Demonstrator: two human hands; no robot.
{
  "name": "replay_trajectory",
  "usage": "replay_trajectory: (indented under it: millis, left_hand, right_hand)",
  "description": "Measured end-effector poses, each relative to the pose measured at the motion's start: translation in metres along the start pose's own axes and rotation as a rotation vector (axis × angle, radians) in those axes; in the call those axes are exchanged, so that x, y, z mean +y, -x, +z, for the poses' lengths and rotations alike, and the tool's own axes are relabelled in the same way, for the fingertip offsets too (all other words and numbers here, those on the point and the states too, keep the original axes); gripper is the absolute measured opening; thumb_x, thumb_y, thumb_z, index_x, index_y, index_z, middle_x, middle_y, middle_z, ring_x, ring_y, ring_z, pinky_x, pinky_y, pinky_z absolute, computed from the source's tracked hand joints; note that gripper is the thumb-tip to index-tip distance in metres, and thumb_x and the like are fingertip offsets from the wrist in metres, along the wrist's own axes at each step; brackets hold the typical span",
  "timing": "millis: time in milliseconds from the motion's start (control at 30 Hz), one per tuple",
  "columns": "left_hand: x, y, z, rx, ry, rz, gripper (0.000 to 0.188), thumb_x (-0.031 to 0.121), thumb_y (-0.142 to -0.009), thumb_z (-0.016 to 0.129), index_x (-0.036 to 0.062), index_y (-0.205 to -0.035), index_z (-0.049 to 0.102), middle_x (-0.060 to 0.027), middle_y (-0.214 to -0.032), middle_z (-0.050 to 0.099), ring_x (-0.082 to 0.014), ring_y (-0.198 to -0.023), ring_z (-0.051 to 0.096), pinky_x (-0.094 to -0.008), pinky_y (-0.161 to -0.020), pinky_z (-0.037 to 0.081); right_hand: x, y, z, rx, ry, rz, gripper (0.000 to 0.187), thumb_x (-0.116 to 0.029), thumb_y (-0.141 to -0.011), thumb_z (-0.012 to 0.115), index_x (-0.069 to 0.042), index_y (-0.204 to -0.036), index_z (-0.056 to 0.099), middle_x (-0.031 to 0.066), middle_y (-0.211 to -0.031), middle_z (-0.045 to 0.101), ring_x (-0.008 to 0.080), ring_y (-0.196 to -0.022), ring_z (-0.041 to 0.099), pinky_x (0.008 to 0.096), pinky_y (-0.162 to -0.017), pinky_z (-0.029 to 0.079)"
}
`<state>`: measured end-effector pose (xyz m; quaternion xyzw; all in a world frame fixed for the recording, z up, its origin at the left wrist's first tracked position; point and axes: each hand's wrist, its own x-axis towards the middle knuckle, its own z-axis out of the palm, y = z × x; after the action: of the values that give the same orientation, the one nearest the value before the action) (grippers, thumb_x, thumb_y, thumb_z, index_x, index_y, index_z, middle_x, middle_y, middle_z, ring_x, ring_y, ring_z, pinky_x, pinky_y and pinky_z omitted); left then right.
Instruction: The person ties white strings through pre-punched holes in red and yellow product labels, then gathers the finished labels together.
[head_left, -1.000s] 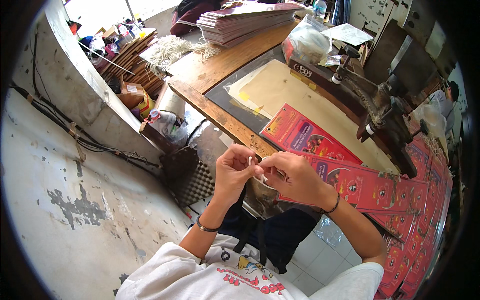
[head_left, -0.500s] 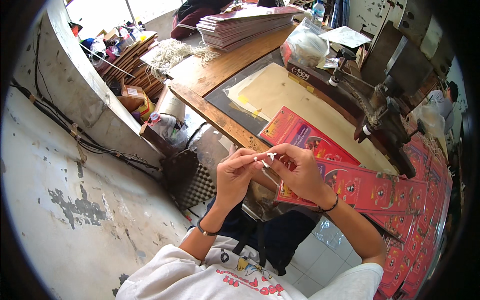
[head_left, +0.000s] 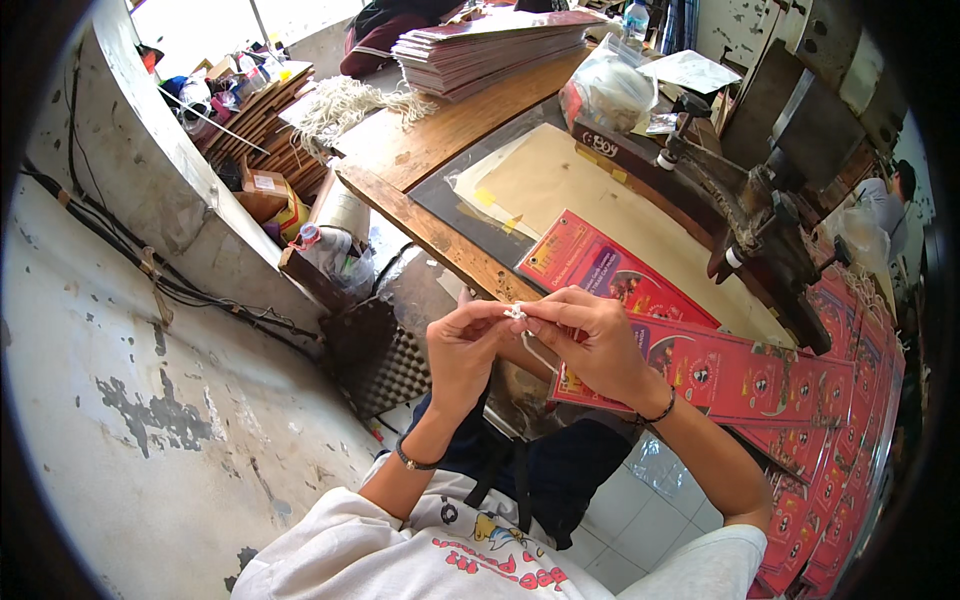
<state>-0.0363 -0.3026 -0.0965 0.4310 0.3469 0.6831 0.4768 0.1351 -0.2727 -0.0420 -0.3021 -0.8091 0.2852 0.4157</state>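
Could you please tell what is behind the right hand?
Behind the right hand, which pinches a white cord, a red sheet shows above and a red strip at right. Parts covered by the hand cannot be seen.

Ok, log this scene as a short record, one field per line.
Left grip: fingertips pinching white cord
Right grip: pinching the same cord, close beside the left
Cord shape: bunched at the fingertips, one strand hanging below
Wrists: a dark bracelet on each
Near right: red printed sheets, overlapping
Far side: wooden bench bearing a stack of sheets
Far left: tangled pale cord heap
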Motion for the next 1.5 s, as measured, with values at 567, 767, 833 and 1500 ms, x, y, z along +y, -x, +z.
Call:
replay_trajectory:
  millis: [567, 767, 833, 1500]
  left_hand:
    - [-0.01, 0.004, 0.011, 0.16, 0.08, -0.03, 0.009, 0.004, -0.093, 0.068, -0.0025, -0.098, 0.069, -0.0073, -0.087, 0.071, -0.0119, -0.071, 0.067, -0.0232, -0.066, 0.054]
    - [-0.009, 0.002, 0.011, 0.167, 0.023, -0.035, 0.013, 0.009, -0.097, 0.064, -0.0028, -0.099, 0.067, -0.005, -0.086, 0.069, -0.0102, -0.067, 0.066, -0.0211, -0.063, 0.051]
    - [-0.009, 0.001, 0.006, 0.156, 0.019, -0.021, 0.013, 0.009, -0.097, 0.063, -0.0026, -0.101, 0.065, -0.0048, -0.086, 0.069, -0.0101, -0.066, 0.065, -0.021, -0.063, 0.051]
    - [0.01, -0.015, -0.021, -0.316, 0.17, -0.406, 0.017, 0.011, -0.097, 0.063, -0.0035, -0.105, 0.068, -0.0068, -0.092, 0.07, -0.0103, -0.083, 0.063, -0.0236, -0.076, 0.05]
  right_hand:
    - [-0.005, 0.001, 0.002, -0.087, 0.154, -0.067, 0.029, -0.008, -0.09, 0.067, 0.0, -0.118, 0.067, 0.0146, -0.102, 0.066, 0.0302, -0.093, 0.064, 0.0388, -0.08, 0.053]
    - [-0.011, 0.0, 0.004, -0.126, 0.206, -0.104, 0.037, -0.006, -0.089, 0.066, 0.001, -0.125, 0.061, 0.0161, -0.107, 0.062, 0.0324, -0.096, 0.063, 0.039, -0.084, 0.052]
    - [-0.011, 0.0, 0.004, -0.124, 0.167, -0.093, 0.034, -0.008, -0.091, 0.064, 0.001, -0.124, 0.061, 0.0166, -0.106, 0.062, 0.0336, -0.098, 0.062, 0.0404, -0.085, 0.051]
    - [-0.005, -0.003, -0.003, -0.072, 0.052, -0.037, 0.025, -0.005, -0.083, 0.074, -0.004, -0.108, 0.072, 0.0132, -0.091, 0.066, 0.0269, -0.084, 0.067, 0.0359, -0.071, 0.055]
